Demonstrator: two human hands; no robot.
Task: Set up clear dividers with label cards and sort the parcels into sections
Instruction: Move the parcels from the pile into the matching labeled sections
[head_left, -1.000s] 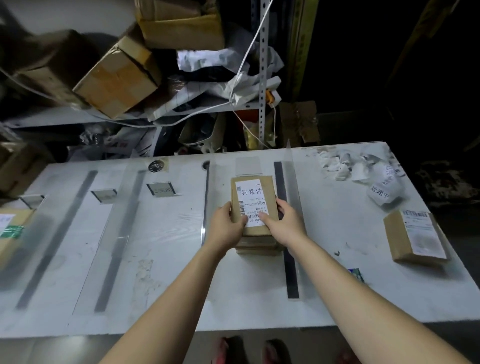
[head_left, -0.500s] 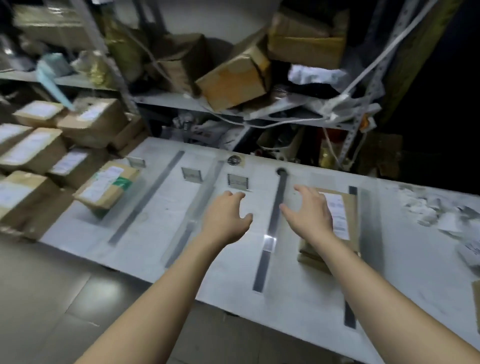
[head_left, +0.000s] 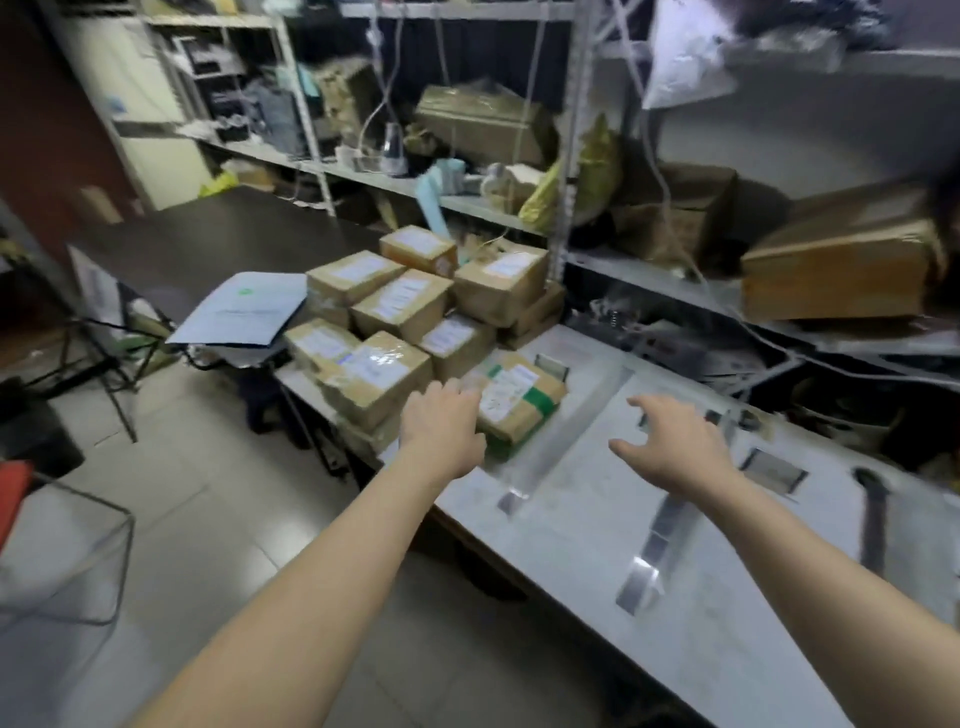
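Now: both hands out, nothing in them

Up front, my left fingers (head_left: 451, 397) lie loosely together and nearly straight, pointing at the far-left end of the table, and they hold nothing. Their tips sit where a clear-taped parcel (head_left: 374, 379) meets the green-taped parcel (head_left: 519, 402); I cannot tell whether they touch either one. My left hand (head_left: 441, 431) shows its back to the camera.

My right fingers (head_left: 655, 408) are spread and slightly bent, thumb out to the left, palm down above the white table (head_left: 727, 613), empty too. My right hand (head_left: 675, 447) is well apart from the left one.

Between the two hands a clear divider (head_left: 558, 436) runs from near to far, just right of the green-taped parcel. A second divider (head_left: 654, 535) lies near my right wrist. Both are blurred, so I cannot tell whether they stand upright or lie flat.

A small label holder (head_left: 774, 470) sits just right of my right hand, and another holder (head_left: 551, 366) is at the far side of the green-taped parcel. A black strip (head_left: 872, 519) lies farther right.

The pile of parcels (head_left: 400, 306) fills the left end of the table, white labels up, stacked in layers. Behind it stands metal shelving (head_left: 566, 156) loaded with cardboard boxes.
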